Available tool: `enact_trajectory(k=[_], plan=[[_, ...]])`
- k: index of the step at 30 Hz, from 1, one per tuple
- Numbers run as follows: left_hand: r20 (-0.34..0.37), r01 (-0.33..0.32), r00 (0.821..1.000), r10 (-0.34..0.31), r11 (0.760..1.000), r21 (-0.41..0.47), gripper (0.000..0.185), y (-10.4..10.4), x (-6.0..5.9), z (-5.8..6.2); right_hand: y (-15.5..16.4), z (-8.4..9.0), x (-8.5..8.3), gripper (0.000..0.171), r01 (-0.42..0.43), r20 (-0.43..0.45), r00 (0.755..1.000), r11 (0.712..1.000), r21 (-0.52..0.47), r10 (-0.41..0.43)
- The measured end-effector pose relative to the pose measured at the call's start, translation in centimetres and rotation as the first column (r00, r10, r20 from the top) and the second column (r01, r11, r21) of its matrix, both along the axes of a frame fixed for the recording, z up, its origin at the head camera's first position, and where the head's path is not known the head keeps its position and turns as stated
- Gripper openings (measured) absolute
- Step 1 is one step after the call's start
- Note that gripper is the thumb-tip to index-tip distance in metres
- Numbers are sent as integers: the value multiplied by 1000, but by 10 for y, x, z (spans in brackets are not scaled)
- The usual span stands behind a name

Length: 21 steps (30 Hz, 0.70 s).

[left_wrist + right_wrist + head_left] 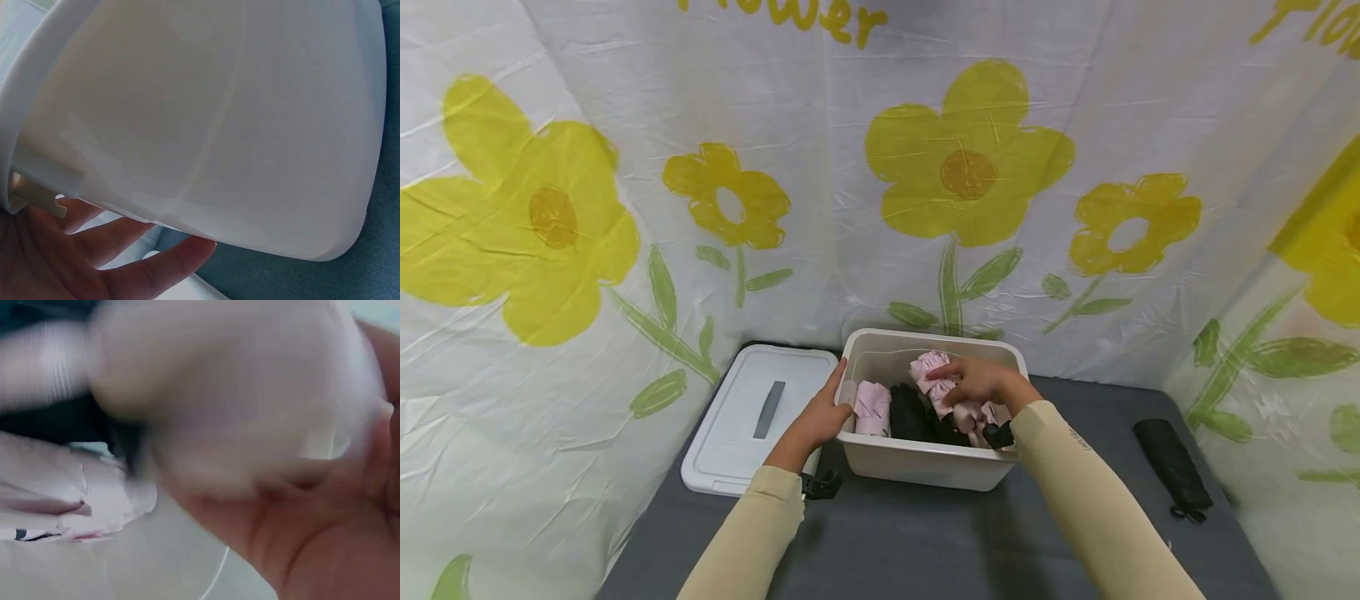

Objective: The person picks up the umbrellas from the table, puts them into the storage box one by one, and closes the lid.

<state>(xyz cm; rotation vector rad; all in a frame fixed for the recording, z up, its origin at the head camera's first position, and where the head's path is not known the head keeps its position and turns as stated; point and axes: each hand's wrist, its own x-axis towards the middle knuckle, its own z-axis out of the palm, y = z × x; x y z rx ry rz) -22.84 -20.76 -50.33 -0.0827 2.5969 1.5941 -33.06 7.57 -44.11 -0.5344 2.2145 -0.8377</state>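
A light storage bin (917,475) stands on the table, holding rolled clothing. My left hand (822,415) grips its left rim; in the left wrist view, fingers (156,269) reach along the outer wall (219,137). Inside the bin, my right hand (988,382) holds a pink patterned clothing roll (931,367), which is tilted and blurred in the right wrist view. Another pink roll (872,408) lies at the bin's left end, beside black clothing (912,415). More pink fabric (972,417) lies under my right wrist, partly hidden by it.
The bin's white lid (730,429), with a grey handle, lies flat to the left. A black folded umbrella (1172,467) rests at the right on the dark grey tabletop (910,542). A flower-printed curtain (835,208) hangs behind the table.
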Motion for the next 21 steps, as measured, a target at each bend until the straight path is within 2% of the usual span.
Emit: enact_trajectory(k=[4,6,15,21], plan=[[2,6,1000,-5,1000,-4,86,2,-2,0,5,2,1,56,80,129,988,997,14,-81],[0,7,1000,-7,1000,-8,86,3,-2,0,9,6,3,55,102,145,984,995,2,-101],[20,14,1000,-14,1000,-24,85,2,-3,2,33,31,13,47,71,46,996,997,-18,-70],[17,14,1000,-13,1000,-26,86,-1,-1,0,52,33,20,45,28,-16,999,999,-35,-29]])
